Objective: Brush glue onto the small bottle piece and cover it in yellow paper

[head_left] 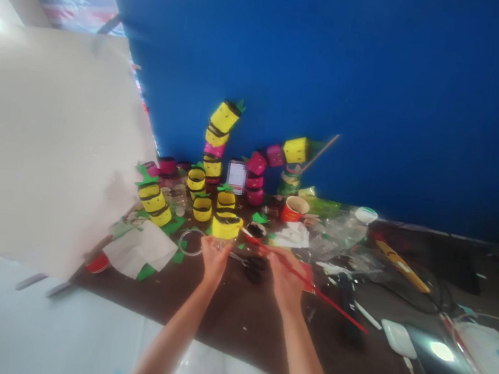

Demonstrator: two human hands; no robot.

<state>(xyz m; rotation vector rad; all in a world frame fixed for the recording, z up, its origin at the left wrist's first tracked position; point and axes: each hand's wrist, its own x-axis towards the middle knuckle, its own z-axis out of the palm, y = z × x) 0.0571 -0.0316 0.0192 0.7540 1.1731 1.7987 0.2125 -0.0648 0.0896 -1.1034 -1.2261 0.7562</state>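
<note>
Left hand [214, 256]: fingers closed round the base of a yellow cylindrical cup with black bands [226, 227], held up above the brown tabletop [220, 306]. Right hand [284, 277]: pinch grip on a long thin red stick [339, 309], pale tip near the cup's right side. Keep cup steady, grip light so the wall doesn't dent; small, slow tip strokes.

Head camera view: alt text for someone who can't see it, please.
The left hand holds a yellow cup while the right hand points a red stick at it, over a cluttered table. Stacked yellow and pink cups stand behind, before a blue panel.
</note>
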